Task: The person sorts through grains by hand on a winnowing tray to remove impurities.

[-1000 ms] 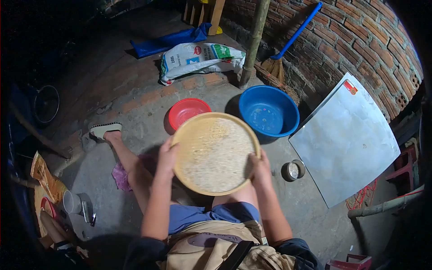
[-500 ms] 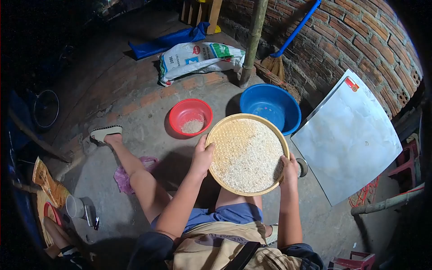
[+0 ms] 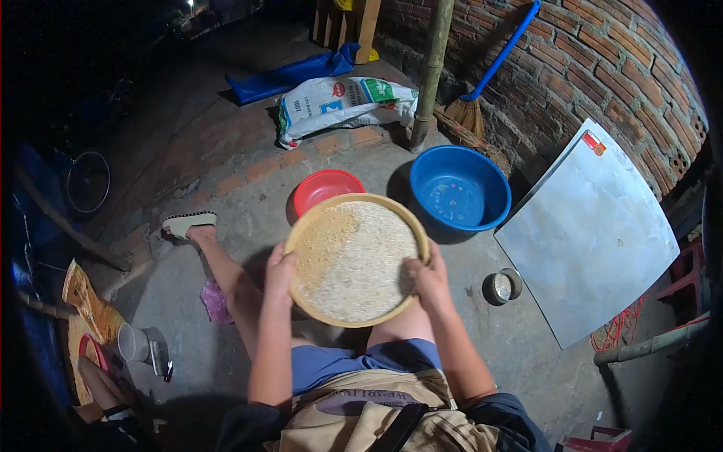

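Observation:
Both hands hold a round woven tray (image 3: 419, 227) above my lap. White grains (image 3: 369, 264) lie over its middle and right, blurred by motion, and the tan woven bottom shows through on the left. My left hand (image 3: 281, 275) grips the left rim. On the right rim my right hand (image 3: 428, 277) is closed, its thumb over the inner edge. The tray's far edge overlaps a red basin (image 3: 328, 183) on the floor and hides part of it. Behind and to the right stands a blue basin (image 3: 461, 188).
A printed sack (image 3: 346, 105) lies beyond the basins beside a bamboo post (image 3: 431, 75). A broom (image 3: 501, 56) leans on the brick wall. To the right are a metal tin (image 3: 502, 287) and a large pale sheet (image 3: 595, 233). Another person's arm (image 3: 102, 384) shows at lower left.
The tray and both hands have moved left, so the tray now covers part of the red basin and the tin shows fully. The view has shifted slightly.

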A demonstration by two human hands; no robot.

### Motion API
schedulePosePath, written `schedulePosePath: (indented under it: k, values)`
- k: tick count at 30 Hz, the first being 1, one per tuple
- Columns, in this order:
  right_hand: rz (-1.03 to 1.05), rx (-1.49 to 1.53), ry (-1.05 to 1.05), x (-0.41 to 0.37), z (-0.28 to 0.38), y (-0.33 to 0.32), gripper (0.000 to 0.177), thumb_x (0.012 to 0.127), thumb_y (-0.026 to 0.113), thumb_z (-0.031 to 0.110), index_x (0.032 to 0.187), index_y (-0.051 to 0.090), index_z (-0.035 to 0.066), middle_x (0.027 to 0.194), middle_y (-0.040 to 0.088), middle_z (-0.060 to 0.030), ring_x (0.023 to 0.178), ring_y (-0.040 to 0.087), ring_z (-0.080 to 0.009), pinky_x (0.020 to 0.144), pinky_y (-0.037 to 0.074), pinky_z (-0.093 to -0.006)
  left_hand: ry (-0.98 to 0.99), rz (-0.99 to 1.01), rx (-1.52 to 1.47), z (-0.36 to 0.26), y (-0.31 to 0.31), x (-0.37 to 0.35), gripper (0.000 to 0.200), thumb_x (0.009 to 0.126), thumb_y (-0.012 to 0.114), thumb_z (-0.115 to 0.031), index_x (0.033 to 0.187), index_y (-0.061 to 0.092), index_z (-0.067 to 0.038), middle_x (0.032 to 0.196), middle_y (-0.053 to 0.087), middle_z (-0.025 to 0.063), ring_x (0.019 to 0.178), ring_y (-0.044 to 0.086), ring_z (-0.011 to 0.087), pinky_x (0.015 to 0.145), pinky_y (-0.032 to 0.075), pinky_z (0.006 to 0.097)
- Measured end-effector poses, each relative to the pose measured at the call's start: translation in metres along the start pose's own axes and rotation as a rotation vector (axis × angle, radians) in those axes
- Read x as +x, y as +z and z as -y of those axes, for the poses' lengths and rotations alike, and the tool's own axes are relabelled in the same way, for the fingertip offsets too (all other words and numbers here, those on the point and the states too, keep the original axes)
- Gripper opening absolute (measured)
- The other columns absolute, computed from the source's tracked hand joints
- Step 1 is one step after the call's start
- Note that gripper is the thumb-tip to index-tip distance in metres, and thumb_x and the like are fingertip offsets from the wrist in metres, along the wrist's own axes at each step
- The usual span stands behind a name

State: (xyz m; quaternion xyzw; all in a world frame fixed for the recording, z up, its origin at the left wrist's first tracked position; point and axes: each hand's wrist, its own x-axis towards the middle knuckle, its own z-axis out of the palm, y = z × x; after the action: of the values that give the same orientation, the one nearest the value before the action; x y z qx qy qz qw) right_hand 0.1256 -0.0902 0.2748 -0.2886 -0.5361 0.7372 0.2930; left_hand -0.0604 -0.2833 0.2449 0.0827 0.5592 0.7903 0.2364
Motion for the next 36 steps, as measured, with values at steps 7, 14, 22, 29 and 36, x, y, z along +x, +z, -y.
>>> schedulePosePath:
  k: [7,14,22,29,36]
  values:
    - [-0.264,0.018,-0.074,-0.006,0.045,-0.1,0.03,0.086,0.045,0.004,0.115,0.049,-0.002,0.1,0.058,-0.0107,0.086,0.057,-0.0172,0.075,0.045,-0.0278,0.079,0.183,0.096,0.016,0.112,-0.026,0.034,0.086,0.042,-0.002,0.119,0.042,-0.001,0.112,0.053,0.0108,0.101,0.051,0.0162,0.087,0.041,0.0293]
    - [-0.072,-0.064,-0.198,-0.022,0.043,-0.068,0.051,0.076,0.054,-0.005,0.123,0.038,0.002,0.107,0.054,-0.0112,0.089,0.054,-0.0165,0.076,0.045,-0.0268,0.05,0.167,0.062,-0.021,0.077,-0.035,0.032,0.086,0.044,-0.006,0.118,0.043,-0.002,0.105,0.056,0.0102,0.094,0.055,0.0175,0.083,0.043,0.0299]
    - [0.232,0.019,-0.106,-0.048,0.049,-0.023,0.065,0.069,0.057,-0.007,0.129,0.031,0.0,0.114,0.05,-0.0141,0.102,0.05,-0.0211,0.086,0.042,-0.0297,-0.06,0.134,0.361,-0.11,0.029,-0.045,0.034,0.086,0.043,-0.004,0.12,0.041,0.001,0.105,0.057,0.0121,0.096,0.056,0.0195,0.081,0.045,0.0308]
    - [0.023,0.109,-0.136,-0.053,0.074,-0.049,0.051,0.074,0.046,-0.007,0.124,0.04,-0.003,0.106,0.054,-0.0122,0.089,0.056,-0.0168,0.077,0.045,-0.0252,-0.268,0.419,0.613,-0.133,0.088,-0.031,0.04,0.086,0.044,-0.007,0.125,0.036,-0.002,0.107,0.055,0.0141,0.091,0.059,0.0208,0.075,0.049,0.0326]
    - [-0.203,0.102,-0.218,-0.059,0.113,-0.073,0.034,0.084,0.046,0.006,0.116,0.046,-0.005,0.094,0.057,-0.0102,0.078,0.058,-0.0152,0.069,0.047,-0.0256,-0.231,0.621,0.643,-0.102,0.123,-0.003,0.031,0.09,0.041,-0.014,0.119,0.035,-0.003,0.094,0.057,0.0127,0.069,0.063,0.0197,0.047,0.051,0.0345]
